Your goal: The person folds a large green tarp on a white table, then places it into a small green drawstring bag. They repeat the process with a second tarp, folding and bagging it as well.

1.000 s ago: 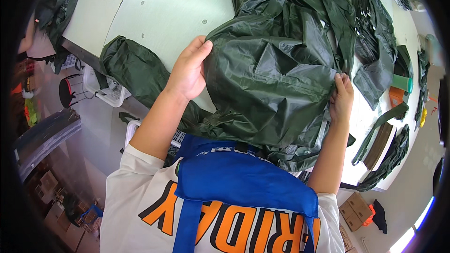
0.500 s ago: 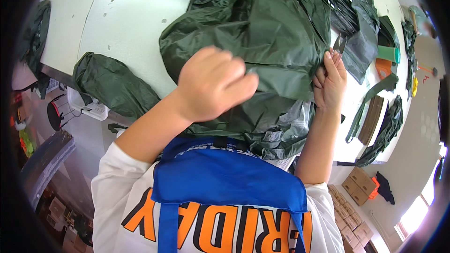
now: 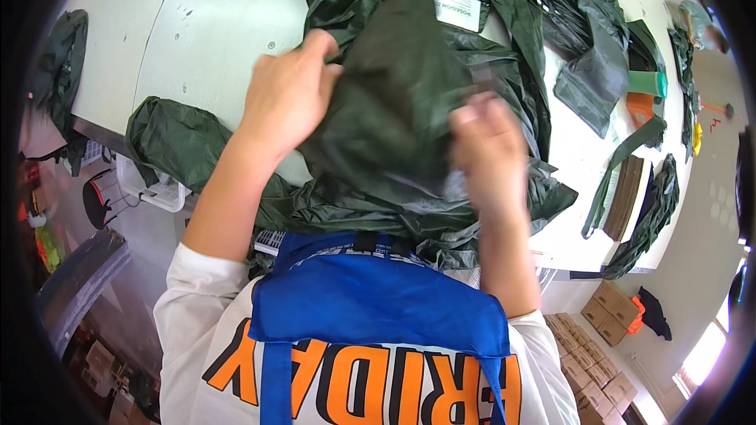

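A dark green waterproof garment (image 3: 402,55) lies bunched before me, with a white label (image 3: 457,8) showing near its far part. On its left side, my left hand (image 3: 287,94) is closed, thumb and fingers at the fabric's edge. My right hand (image 3: 492,153) is curled at the garment's right side and smeared by motion. A blurred grey streak beyond its fingers matches the small scissors (image 3: 479,73) it held a moment earlier. The fabric between my hands is blurred too.
More dark green pieces lie left (image 3: 177,138) and at the far right (image 3: 579,31). A green roll (image 3: 647,82), an orange item (image 3: 640,108) and a brown stack (image 3: 624,197) sit on the white table (image 3: 213,39). Cardboard boxes (image 3: 610,311) stand beyond its right side.
My left hand has moved up and left onto the fabric's edge. My right hand has come left and slightly nearer. The garment has shifted and folded over, and its white label now shows.
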Tool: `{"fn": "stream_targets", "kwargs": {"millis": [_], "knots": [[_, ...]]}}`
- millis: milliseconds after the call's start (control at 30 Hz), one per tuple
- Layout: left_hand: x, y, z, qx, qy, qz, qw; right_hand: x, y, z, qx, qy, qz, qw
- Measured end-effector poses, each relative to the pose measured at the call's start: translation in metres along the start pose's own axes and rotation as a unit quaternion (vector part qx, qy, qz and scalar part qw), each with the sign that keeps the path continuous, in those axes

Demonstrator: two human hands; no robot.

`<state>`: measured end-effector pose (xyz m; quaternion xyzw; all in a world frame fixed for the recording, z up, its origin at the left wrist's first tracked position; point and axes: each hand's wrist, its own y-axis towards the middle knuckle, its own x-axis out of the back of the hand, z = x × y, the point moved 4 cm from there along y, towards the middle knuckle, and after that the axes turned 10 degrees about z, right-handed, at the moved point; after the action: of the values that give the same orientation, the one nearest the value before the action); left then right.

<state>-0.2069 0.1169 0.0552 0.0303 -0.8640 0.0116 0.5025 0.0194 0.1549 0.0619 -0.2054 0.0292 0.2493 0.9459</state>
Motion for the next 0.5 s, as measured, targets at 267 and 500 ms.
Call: {"fn": "stream_targets", "kwargs": {"millis": [267, 500], "knots": [[-0.040, -0.001, 0.016, 0.056, -0.029, 0.134, 0.989, -0.001, 0.001, -0.028, 0.050, -0.327, 0.076, 0.941], [0.019, -0.040, 0.109, 0.226, 0.281, 0.101, 0.927, 0.175, -0.009, -0.070, -0.037, -0.618, -0.059, 0.783]]}}
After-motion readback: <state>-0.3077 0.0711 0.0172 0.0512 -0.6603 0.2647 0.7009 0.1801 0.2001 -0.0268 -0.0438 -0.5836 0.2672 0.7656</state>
